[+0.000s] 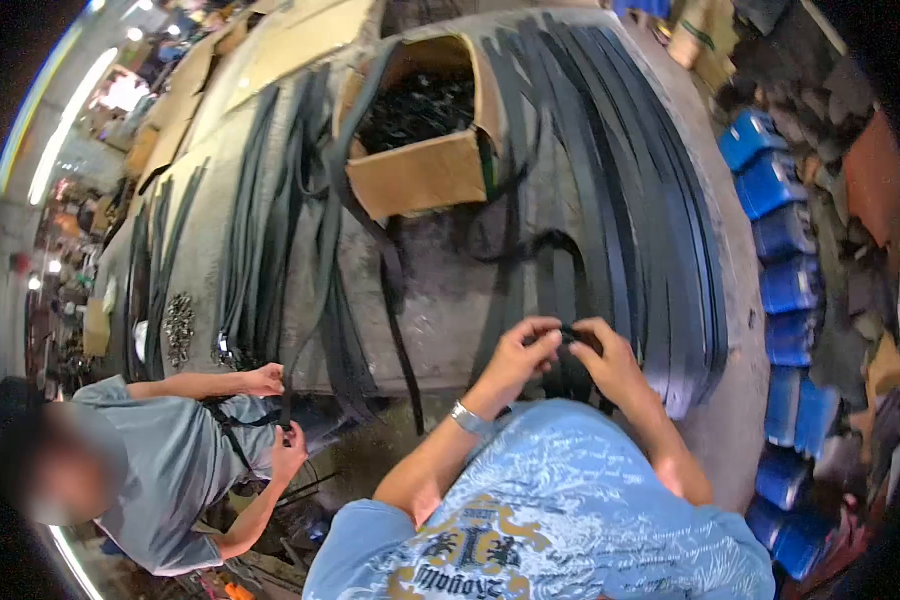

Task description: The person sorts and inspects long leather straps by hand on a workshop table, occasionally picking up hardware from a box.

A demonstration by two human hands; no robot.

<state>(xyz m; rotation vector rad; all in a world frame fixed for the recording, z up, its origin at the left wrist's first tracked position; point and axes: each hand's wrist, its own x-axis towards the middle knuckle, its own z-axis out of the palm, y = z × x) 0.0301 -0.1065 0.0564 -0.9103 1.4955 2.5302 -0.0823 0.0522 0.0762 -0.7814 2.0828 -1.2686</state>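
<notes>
My left hand [522, 362], with a metal watch on its wrist, pinches one side of a black strap [568, 335]. My right hand [606, 362] grips the same strap just beside it, so both sets of fingertips nearly meet. A small dark part seems to sit between them, too small to make out. Above my hands a curved length of black strap [552, 238] arches over the table. Long flat black straps [660, 200] lie side by side to the right of my hands.
An open cardboard box [420, 178] of small black pieces stands on the table [440, 270]. More hanging straps [255, 220] and a pile of metal bits [179, 328] lie left. A co-worker [170, 470] there holds a strap. Blue bins [790, 260] line the right.
</notes>
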